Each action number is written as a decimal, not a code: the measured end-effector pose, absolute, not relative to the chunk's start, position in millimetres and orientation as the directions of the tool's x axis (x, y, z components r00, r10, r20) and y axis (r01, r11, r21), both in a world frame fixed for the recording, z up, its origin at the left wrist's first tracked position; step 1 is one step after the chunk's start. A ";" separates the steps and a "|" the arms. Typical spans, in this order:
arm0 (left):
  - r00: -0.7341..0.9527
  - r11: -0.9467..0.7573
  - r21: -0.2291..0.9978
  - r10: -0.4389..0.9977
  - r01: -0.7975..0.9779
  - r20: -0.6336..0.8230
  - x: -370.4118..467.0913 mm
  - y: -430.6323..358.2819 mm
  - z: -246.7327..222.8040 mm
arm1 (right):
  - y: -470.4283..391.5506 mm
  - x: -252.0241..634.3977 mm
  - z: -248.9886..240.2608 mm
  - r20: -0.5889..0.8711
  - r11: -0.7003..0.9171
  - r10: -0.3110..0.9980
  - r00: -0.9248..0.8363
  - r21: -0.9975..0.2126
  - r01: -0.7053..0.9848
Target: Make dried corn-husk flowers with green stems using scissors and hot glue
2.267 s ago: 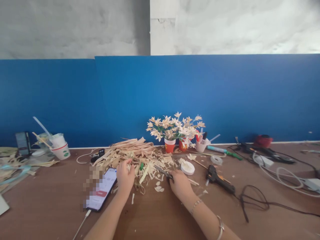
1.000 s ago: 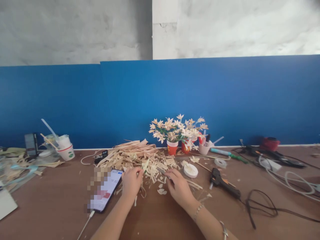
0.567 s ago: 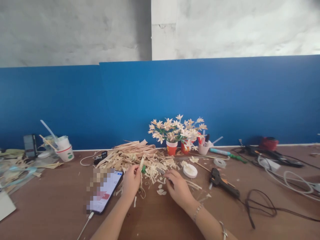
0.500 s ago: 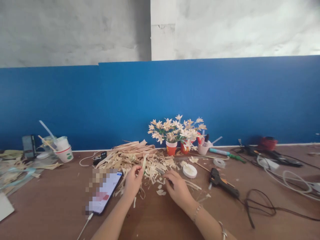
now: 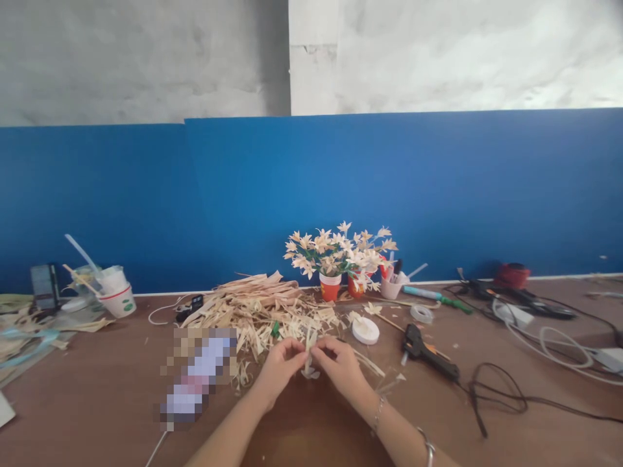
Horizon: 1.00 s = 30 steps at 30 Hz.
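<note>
My left hand and my right hand meet low over the table, thumbs and fingers pinched on a pale dried husk strip. It stands roughly upright between the fingertips, its lower end partly hidden. Right behind my hands spreads a heap of dried husk strips and cut bits. A white round lid with pale pieces on it lies beyond my right hand. Pale star-shaped flowers stand at the back in a red and white paper cup.
To the right lie a glue gun with a looped black cord, a tape roll and white cables. A phone, blurred and on a cable, lies left. A white cup stands farther left. A blue panel borders the table's back.
My right hand has moved left to the husk strip and now pinches it too. My left hand has brought the strip right and lower. The view has shifted slightly.
</note>
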<state>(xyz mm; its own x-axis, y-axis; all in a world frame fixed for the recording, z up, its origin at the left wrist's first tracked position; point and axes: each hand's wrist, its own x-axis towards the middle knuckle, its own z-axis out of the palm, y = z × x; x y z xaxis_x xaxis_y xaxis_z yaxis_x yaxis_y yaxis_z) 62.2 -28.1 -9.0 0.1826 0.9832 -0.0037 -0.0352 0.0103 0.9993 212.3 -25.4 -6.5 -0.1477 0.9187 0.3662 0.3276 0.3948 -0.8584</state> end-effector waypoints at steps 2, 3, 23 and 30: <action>0.195 0.026 0.997 0.981 -0.066 -0.012 62.1 -27.9 -8.1 | -25.1 213.5 -6.3 0.350 0.380 0.925 -0.149 -0.869 0.316; 0.195 0.033 0.995 0.981 -0.096 -0.014 62.0 -27.9 -7.3 | -24.9 214.0 -6.2 0.340 0.371 0.928 -0.149 -0.876 0.309; 0.115 0.059 0.988 0.990 0.142 -0.076 64.9 -29.4 -4.6 | -22.6 212.4 -11.3 0.249 0.309 0.935 -0.251 -0.921 0.239; 0.109 0.000 0.971 0.994 0.238 -0.026 62.9 -26.0 -10.3 | -22.3 211.5 -11.3 0.224 0.286 0.944 -0.243 -0.921 0.263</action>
<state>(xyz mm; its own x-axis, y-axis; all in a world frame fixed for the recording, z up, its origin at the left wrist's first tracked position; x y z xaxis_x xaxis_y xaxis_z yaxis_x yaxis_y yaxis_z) 62.9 -26.0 -10.3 0.1095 0.9936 -0.0265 0.2379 -0.0003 0.9713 211.5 -22.3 -11.3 -0.2431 0.9438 0.2239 0.2630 0.2863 -0.9213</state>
